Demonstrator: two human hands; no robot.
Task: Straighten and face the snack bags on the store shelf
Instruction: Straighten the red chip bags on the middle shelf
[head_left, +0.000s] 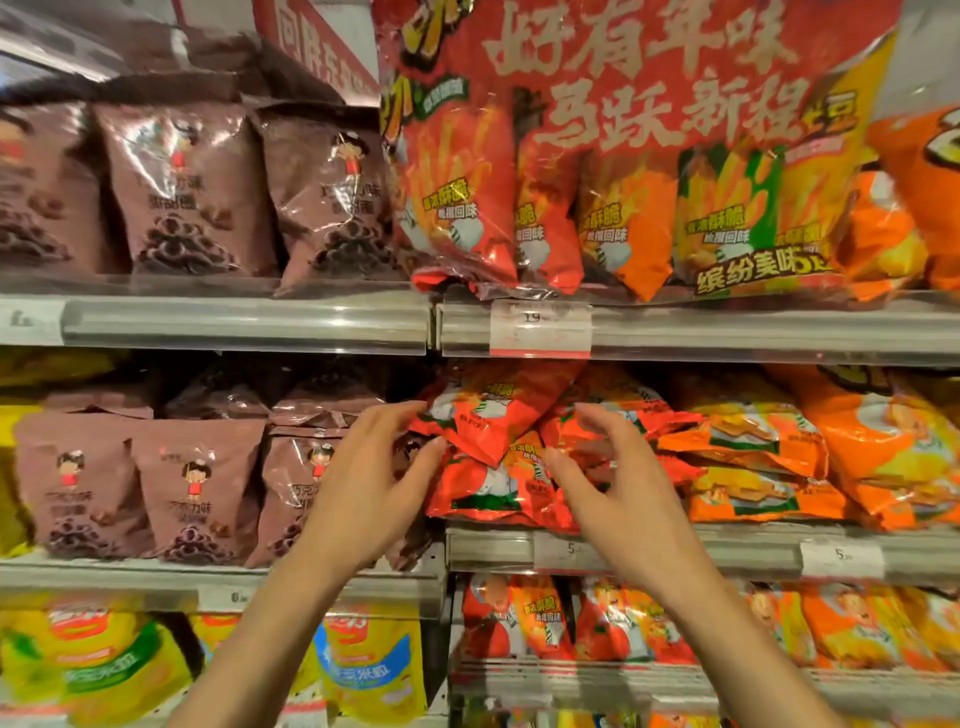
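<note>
Red snack bags (488, 441) lie in a loose, tilted pile on the middle shelf (727, 551), some overlapping each other. My left hand (374, 483) reaches in from the lower left, fingers spread, its fingertips touching the left edge of the pile. My right hand (618, 483) hovers over the right side of the same pile with fingers loosely curved and holding nothing. Orange bags (748, 457) are stacked flat just right of the red ones.
Brown chocolate snack bags (197, 488) stand upright left of the pile. The upper shelf holds a large red multipack (623, 156) and more brown bags (187, 187). Yellow bags (374, 665) and red bags (514, 618) fill the lower shelf. Price tags (540, 327) line the rails.
</note>
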